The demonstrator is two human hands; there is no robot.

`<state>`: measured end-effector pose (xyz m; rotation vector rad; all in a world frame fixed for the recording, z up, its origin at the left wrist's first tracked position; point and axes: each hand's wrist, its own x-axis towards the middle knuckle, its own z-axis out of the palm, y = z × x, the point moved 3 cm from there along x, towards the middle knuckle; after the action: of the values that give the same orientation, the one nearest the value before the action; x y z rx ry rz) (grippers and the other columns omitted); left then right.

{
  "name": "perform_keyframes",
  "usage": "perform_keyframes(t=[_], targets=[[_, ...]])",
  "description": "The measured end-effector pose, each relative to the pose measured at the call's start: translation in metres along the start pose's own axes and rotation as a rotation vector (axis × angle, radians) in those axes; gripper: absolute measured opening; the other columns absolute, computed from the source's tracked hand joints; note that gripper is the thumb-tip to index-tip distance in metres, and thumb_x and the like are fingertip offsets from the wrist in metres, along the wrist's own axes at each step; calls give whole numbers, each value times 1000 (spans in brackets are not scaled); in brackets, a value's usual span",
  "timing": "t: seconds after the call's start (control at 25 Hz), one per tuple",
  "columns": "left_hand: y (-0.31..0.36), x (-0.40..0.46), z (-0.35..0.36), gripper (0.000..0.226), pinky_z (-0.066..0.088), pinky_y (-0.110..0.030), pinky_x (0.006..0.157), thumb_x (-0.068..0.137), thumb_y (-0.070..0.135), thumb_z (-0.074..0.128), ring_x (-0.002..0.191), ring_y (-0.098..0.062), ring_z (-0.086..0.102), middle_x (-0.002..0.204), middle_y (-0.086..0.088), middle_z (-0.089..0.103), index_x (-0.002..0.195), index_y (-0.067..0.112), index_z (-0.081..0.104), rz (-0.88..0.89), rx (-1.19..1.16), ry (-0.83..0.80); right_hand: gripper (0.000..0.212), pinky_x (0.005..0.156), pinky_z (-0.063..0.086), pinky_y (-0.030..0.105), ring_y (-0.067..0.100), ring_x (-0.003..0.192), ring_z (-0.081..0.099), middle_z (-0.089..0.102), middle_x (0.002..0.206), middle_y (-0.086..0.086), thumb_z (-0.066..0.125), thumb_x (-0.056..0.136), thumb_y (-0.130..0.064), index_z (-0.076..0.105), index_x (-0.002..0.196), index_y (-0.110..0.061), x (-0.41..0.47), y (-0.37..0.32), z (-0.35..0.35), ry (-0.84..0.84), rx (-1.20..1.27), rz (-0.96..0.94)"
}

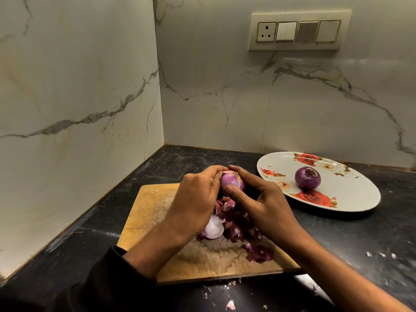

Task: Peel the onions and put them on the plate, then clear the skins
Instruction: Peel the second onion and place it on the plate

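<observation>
We hold an onion (231, 182) above the cutting board (153, 206), left hand (198, 199) and right hand (258, 199) with fingers (234, 192) curled round it.

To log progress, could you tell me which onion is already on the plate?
The darker purple onion, alone on the floral plate; the other onion is in both hands over the board.

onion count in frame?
3. One peeled onion sits on the plate; one is held in both hands above the cutting board; a pale one lies among the skins, partly hidden.
</observation>
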<state>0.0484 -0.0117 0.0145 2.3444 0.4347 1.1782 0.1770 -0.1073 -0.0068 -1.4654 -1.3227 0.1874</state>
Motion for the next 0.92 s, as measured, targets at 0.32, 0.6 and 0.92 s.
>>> perform_keyframes(t=[0.32,0.6,0.92], targets=[[-8,4,-1,26,54,-15,78,104,20,49,90,0,67,100,9,70,120,16,69,-134,-143,21,62,88,58,38,10,104,66,67,118,-7,71,83,-44,53,142,-33,0,1,8,26,-10,-27],[-16,6,11,24,57,-18,65,104,14,47,87,-12,74,104,-1,73,118,16,67,-377,-569,-156,50,90,59,39,8,108,68,69,120,-14,70,84,-50,62,132,-36,1,10,7,54,163,59],[-16,5,6,28,57,-22,86,104,18,47,100,1,67,107,12,70,126,19,66,-215,-304,-87,50,90,59,39,12,109,68,69,122,-7,71,86,-41,61,134,-29,0,4,10,65,185,47]])
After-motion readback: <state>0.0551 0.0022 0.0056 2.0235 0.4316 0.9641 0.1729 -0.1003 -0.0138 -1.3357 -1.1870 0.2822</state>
